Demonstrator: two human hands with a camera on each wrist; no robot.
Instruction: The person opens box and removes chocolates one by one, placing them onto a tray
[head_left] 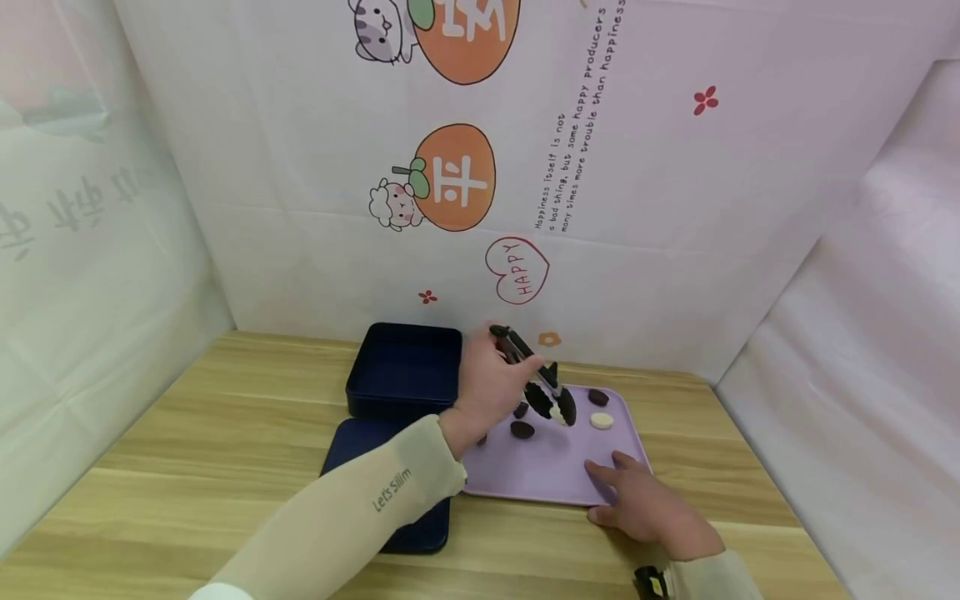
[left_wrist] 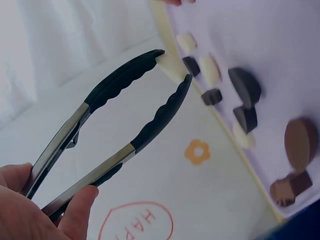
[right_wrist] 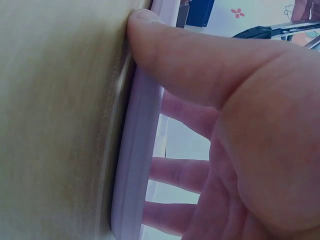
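My left hand (head_left: 487,383) grips a pair of black-and-silver kitchen tongs (left_wrist: 162,115) by the handles, thumb on one arm. Their black scalloped tips point down over a lilac tray (head_left: 551,475). A cream-white chocolate piece (left_wrist: 171,67) shows between the tips. On the tray lie several dark brown, milk-brown and cream chocolates, among them a dark one (head_left: 522,429) and a round white one (head_left: 602,421). My right hand (head_left: 641,504) holds the tray's near right edge, thumb along the outer wall (right_wrist: 137,145) and fingers over the rim.
Left of the tray stands a deep navy box (head_left: 405,367), its inside facing up. A flat navy lid (head_left: 420,533) lies in front of it, partly under my left forearm. White printed cloth (head_left: 637,167) rises behind and beside the wooden table (head_left: 187,450).
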